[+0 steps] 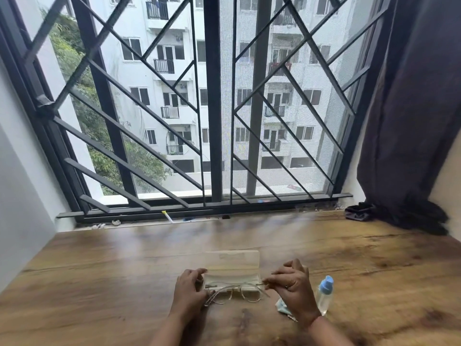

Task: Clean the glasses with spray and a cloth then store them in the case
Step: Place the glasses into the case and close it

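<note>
The glasses (234,294) lie at the near edge of the open case (232,269), the thin wire frame partly over the case's front lip and partly on the bench (99,283) just in front of it. The left hand (189,288) curls its fingers round the frame's left end beside the case. The right hand (291,283) pinches the frame's right end between thumb and forefinger, though blur hides the exact contact. The frame looks very light, springy and easily bent, and the lenses would smear or scratch. It is best held at the hinges or temples, both ends at once, never by the lenses. The case looks stiff and light, so it may slide when pushed. To the right of the case stands the spray bottle (324,295), and the cloth (283,308) lies between the bottle and the case, partly under the right wrist. Counted: one pair of glasses, one case, one bottle, one cloth.
</note>
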### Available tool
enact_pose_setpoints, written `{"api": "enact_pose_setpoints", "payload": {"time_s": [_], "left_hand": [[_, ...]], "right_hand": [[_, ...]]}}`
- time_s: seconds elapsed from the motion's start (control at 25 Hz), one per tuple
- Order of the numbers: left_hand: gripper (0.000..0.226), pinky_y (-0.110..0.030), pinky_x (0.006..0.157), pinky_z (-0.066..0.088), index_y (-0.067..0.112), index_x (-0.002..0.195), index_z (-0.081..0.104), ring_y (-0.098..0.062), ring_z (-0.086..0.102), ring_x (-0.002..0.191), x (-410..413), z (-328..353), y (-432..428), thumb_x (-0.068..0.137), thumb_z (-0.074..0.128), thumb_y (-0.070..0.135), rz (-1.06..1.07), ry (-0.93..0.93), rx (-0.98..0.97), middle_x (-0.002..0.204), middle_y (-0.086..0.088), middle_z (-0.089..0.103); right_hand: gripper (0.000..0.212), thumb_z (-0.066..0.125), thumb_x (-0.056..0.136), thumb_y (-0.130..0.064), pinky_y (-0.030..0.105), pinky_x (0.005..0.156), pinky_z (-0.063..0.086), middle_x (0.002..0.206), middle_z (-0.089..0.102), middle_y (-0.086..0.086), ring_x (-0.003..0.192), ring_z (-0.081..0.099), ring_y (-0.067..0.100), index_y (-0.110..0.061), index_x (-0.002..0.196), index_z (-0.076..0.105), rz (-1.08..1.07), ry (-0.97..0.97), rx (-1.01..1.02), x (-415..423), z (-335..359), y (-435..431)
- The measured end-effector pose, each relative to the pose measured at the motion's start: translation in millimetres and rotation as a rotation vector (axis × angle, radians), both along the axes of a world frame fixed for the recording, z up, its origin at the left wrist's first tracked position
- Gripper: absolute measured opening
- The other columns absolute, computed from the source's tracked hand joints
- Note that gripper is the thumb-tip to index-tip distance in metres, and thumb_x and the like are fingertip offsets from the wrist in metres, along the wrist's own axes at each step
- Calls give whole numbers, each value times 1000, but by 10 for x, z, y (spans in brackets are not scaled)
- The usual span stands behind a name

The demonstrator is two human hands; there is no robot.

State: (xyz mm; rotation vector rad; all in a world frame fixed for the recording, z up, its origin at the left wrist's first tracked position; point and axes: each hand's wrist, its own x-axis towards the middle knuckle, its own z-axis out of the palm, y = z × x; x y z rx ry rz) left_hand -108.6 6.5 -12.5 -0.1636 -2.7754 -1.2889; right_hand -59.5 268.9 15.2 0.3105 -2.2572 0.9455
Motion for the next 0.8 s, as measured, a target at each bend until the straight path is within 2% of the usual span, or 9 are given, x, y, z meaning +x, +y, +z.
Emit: {"api": "enact_pose_setpoints", "payload": {"time_s": [0.12, 0.2, 0.28, 0.4, 0.56, 0.8], "left_hand": [[73, -23, 77, 37, 16, 109, 65, -17, 50, 86, 24, 29, 10, 43, 56, 47, -12, 0, 5, 80, 11, 46], [78, -27, 79, 42, 16, 107, 66, -20, 54, 87, 27, 8, 2, 39, 53, 52, 1, -6, 30, 82, 10, 49], [73, -32, 84, 47, 14, 107, 66, -19, 57, 86, 31, 2, -4, 41, 61, 47, 14, -9, 61, 83, 9, 52], [63, -35, 85, 48, 13, 106, 66, -18, 58, 84, 32, -2, -2, 46, 68, 30, 17, -16, 73, 84, 9, 53], [66, -38, 84, 51, 10, 106, 66, -23, 59, 85, 12, -21, -12, 43, 73, 30, 27, -48, 115, 85, 7, 54], [65, -37, 84, 51, 12, 106, 66, -22, 59, 86, 11, -32, -25, 44, 73, 28, 23, -45, 147, 87, 5, 55]], "right_hand": [[23, 64, 66, -51, 35, 69, 31, 75, 60, -39, 81, 39, -1, -42, 87, 68, 1, 63, -34, -107, 307, -72], [21, 65, 66, -48, 36, 69, 30, 70, 63, -32, 81, 40, 0, -39, 85, 70, 3, 105, -48, -170, 514, -107], [15, 66, 67, -44, 37, 69, 30, 69, 65, -26, 82, 42, 2, -35, 78, 72, 11, 130, -58, -225, 676, -127], [10, 66, 69, -40, 38, 70, 32, 70, 66, -25, 83, 44, 4, -34, 71, 74, 24, 159, -57, -287, 842, -147], [8, 67, 69, -39, 40, 71, 33, 73, 65, -28, 82, 46, 9, -35, 72, 73, 38, 192, -77, -324, 954, -183], [9, 72, 68, -35, 43, 70, 36, 74, 66, -28, 82, 45, 6, -36, 76, 72, 67, 160, -69, -381, 874, -162]]}}
